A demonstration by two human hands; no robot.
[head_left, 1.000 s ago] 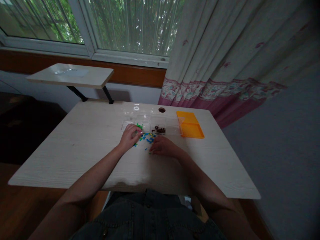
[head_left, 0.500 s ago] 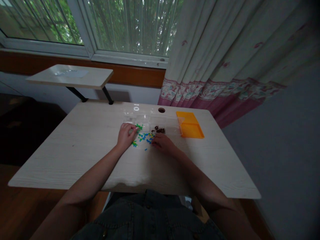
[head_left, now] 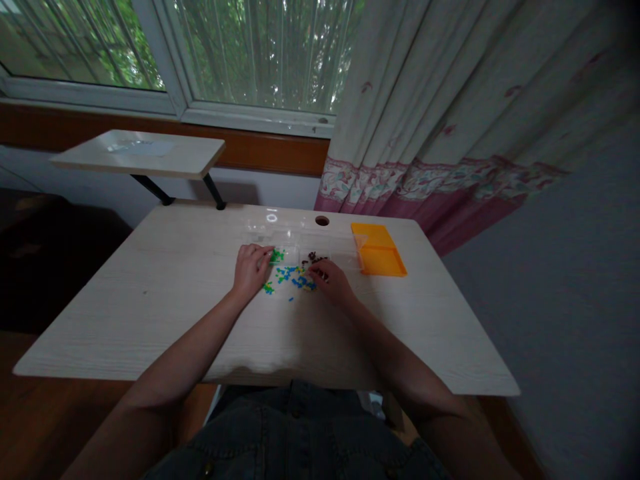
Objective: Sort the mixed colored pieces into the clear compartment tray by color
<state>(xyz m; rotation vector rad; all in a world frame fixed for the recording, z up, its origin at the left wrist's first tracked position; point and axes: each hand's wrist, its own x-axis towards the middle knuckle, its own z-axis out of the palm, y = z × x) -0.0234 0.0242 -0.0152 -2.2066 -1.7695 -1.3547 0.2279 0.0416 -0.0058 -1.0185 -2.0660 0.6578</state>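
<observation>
A clear plastic divided box (head_left: 343,248) lies on the desk, with green pieces (head_left: 278,256) in a left compartment and dark brown pieces (head_left: 313,256) in a middle one. In front of it are loose small blue, green and yellow pieces (head_left: 287,273). My left hand (head_left: 249,272) rests at the box's front left, thumb and fingers close together beside the green pieces; anything between them is too small to name. My right hand (head_left: 334,283) is closed in a pinch at the front of the brown compartment, partly covering it. What its fingertips hold cannot be made out.
An orange two-part tray (head_left: 384,260) lies at the right, by the box's right end. At the back left a raised shelf (head_left: 190,150) stands on black legs. A round cable hole (head_left: 323,221) is near the rear edge, below the curtain (head_left: 400,160).
My right hand has moved slightly forward and right, from the loose pieces to the brown compartment, uncovering more blue and yellow pieces. My left hand's fingers have shifted a little; it stays by the green pieces.
</observation>
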